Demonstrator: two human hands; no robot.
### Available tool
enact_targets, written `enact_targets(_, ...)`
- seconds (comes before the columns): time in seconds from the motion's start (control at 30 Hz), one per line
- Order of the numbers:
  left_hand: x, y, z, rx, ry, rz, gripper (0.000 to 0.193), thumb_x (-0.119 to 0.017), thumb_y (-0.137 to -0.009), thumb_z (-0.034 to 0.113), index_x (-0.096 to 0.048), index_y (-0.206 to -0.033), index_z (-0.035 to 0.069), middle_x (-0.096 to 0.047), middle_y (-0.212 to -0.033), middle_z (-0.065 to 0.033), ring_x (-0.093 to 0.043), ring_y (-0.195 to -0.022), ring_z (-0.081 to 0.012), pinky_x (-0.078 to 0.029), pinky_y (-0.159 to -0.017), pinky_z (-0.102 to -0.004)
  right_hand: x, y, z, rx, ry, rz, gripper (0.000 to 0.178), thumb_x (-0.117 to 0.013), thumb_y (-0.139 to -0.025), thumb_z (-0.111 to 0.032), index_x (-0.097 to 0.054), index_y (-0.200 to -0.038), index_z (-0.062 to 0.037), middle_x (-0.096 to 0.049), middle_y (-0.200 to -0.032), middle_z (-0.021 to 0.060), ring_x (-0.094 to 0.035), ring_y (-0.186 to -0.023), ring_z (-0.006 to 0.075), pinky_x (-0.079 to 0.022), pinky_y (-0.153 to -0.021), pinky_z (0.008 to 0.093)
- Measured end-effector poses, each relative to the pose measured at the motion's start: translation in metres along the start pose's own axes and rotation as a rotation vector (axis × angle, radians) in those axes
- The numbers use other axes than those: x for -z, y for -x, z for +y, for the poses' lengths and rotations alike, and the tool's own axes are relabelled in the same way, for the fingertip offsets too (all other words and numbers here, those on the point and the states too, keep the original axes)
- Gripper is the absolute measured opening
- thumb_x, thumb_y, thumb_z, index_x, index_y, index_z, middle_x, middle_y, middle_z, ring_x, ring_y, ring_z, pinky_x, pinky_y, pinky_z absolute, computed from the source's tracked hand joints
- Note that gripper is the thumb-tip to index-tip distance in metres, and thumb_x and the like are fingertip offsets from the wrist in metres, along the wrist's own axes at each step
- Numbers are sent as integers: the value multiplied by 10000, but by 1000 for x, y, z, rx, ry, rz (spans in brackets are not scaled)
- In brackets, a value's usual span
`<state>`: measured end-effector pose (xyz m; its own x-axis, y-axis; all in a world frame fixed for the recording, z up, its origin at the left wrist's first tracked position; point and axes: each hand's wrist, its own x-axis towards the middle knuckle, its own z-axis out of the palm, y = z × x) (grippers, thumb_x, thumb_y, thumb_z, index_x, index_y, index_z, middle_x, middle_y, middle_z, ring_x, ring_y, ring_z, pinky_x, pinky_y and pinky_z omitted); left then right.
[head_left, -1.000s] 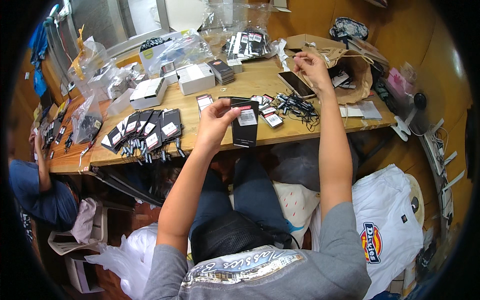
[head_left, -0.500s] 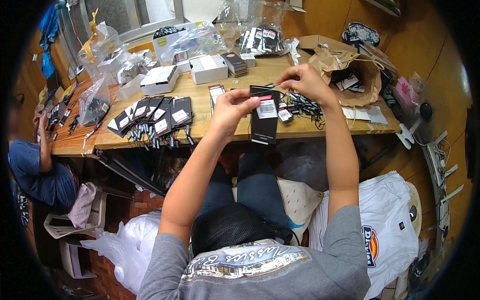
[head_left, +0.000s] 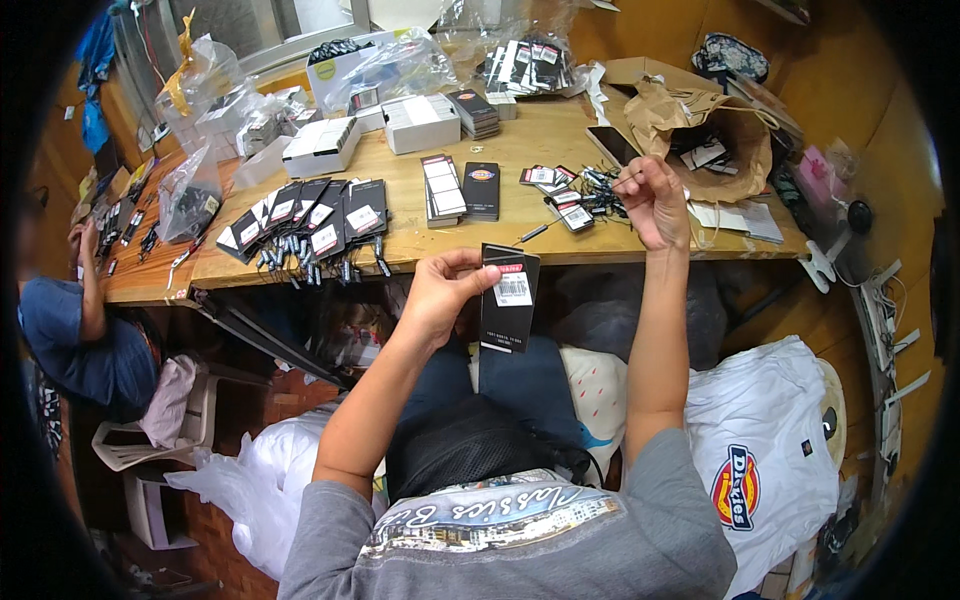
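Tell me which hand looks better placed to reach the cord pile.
Probably the right: the right hand is close beside the cord pile, while the left hand is farther off, pinching the black tag.

We look through the left of two head-worn fisheye cameras, facing forward and steeply down. Close above the left hand and right hand, our wide view spans from the grey shirt across the wooden table to the wall.

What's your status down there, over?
Left fingers pinching black tag. Right fingers raised, seemingly pinching toggled cord. White label mostly uncovered, nothing visibly in the way.
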<state>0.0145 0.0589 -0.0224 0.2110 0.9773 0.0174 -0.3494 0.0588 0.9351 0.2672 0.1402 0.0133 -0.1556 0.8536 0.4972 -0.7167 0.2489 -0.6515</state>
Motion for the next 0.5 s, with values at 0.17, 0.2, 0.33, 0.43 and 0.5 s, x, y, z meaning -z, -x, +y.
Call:
enact_targets(0.17, 9, 12, -11, 31, 31, 29, 199, -626, -692, 32, -559, -869, -29, -597, -769, -74, -559, -657, -101, -453, -612, -212, -19, 6, 18, 166, -193, -126, 60, -568, -755, -96, -567, -766, -37, -517, -710, 18, -477, -677, 106, -403, -661, 246)
enact_targets(0.2, 11, 15, -11, 39, 25, 32, 198, -626, -691, 31, -559, -869, -28, -597, -771, -71, -559, -656, -99, -452, -610, -209, -27, 10, 21, 103, 86, -104, 80, -562, -758, -93, -562, -806, -29, -529, -752, 28, -485, -722, 109, -404, -691, 250)
enact_targets(0.33, 11, 25, 2, 46, -58, -36, 192, -637, -661, 1, -562, -834, -36, -594, -776, -74, -554, -700, -109, -441, -674, -229, -74, 32, 48, -343, 584, -306, 268, -522, -782, -80, -494, -1039, -8, -547, -943, 70, -491, -908, 121, -379, -815, 242)
enact_targets(0.43, 18, 33, 9, 68, -36, -89, 200, -639, -664, 16, -564, -843, -34, -595, -770, -77, -558, -671, -102, -447, -637, -215, -72, 54, 80, -612, 108, -403, 369, -524, -783, -87, -427, -1129, -4, -534, -978, 73, -488, -913, 116, -362, -815, 210)
enact_targets(0.5, 28, 37, 12, 96, -10, -110, 201, -637, -668, 20, -562, -845, -37, -594, -765, -75, -555, -657, -91, -443, -600, -199, -66, 66, 88, -670, 154, -368, 321, -564, -756, -93, -487, -1046, 22, -553, -912, 61, -508, -839, 99, -393, -761, 214)
